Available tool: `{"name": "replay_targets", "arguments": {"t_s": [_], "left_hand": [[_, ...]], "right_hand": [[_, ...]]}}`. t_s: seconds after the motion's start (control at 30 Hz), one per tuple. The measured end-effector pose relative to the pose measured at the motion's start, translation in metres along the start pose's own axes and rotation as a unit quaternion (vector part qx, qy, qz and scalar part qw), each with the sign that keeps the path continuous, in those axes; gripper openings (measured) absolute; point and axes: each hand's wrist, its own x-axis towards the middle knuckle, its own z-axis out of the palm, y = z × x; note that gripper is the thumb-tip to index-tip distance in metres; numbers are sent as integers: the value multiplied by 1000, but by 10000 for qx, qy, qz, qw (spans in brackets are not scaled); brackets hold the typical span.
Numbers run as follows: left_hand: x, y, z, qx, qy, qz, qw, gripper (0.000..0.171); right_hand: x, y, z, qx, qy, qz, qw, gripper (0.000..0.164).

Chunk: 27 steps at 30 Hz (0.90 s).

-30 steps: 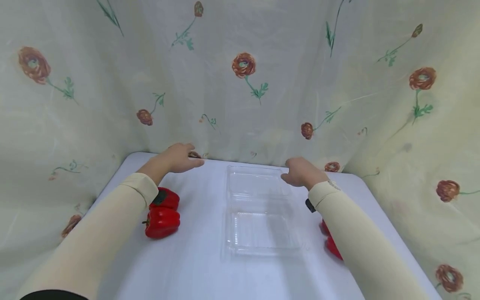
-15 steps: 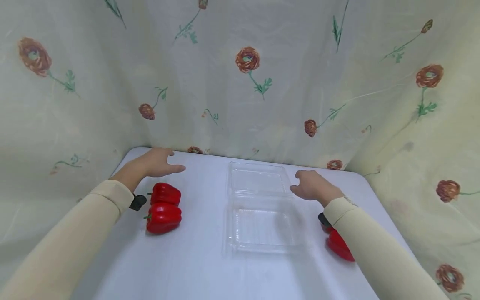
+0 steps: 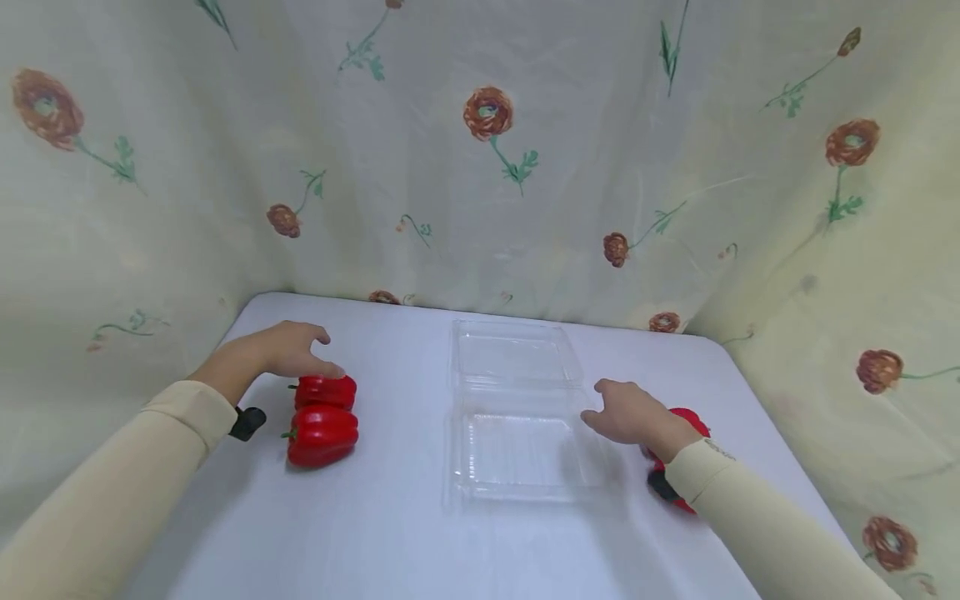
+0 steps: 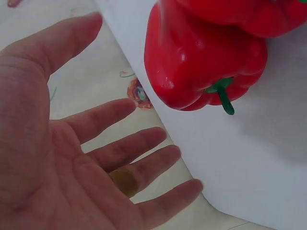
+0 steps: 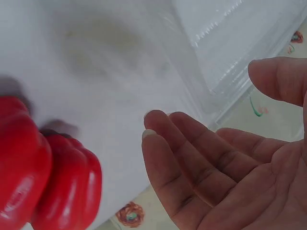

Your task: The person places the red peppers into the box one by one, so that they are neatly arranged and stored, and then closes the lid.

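Two red bell peppers lie side by side on the left of the white table, a far pepper (image 3: 324, 392) and a near pepper (image 3: 322, 437). My left hand (image 3: 281, 350) hovers over the far one, its fingers spread and holding nothing; the left wrist view shows a gap between the fingers (image 4: 120, 115) and that pepper (image 4: 201, 62). In the middle stands a clear plastic clamshell box (image 3: 517, 492), its lid laid back. My right hand (image 3: 630, 412), empty with loosely bent fingers, is between the box and two more red peppers (image 5: 72, 187), which my forearm partly covers in the head view.
A floral curtain (image 3: 420, 150) hangs behind and along both sides of the table (image 3: 405, 533). The table's far edge runs close to the curtain. Dark wrist-camera mounts (image 3: 246, 423) stick out below both wrists.
My left hand has moved left and then nearer, to above the far left pepper. My right hand has drawn back from beside the lid, rightward and nearer, toward the right peppers.
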Motion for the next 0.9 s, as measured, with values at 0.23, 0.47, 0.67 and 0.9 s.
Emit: {"name": "replay_targets", "arguments": {"t_s": [0.23,0.47,0.67,0.9], "left_hand": [[2,1,2,-56,-387,13,9992,86],[6,1,6,-76,-460,15,9989,89],[6,-1,11,-167,-557,-51,9983,90],[12,3,17,-275,-752,-29,9968,84]], "right_hand": [[-13,10,10,362,-111,311,9988,68],[-23,16,22,593,-50,333,9977,64],[-28,14,29,738,2,183,9971,58],[-32,17,33,1000,-5,237,9947,61]]}}
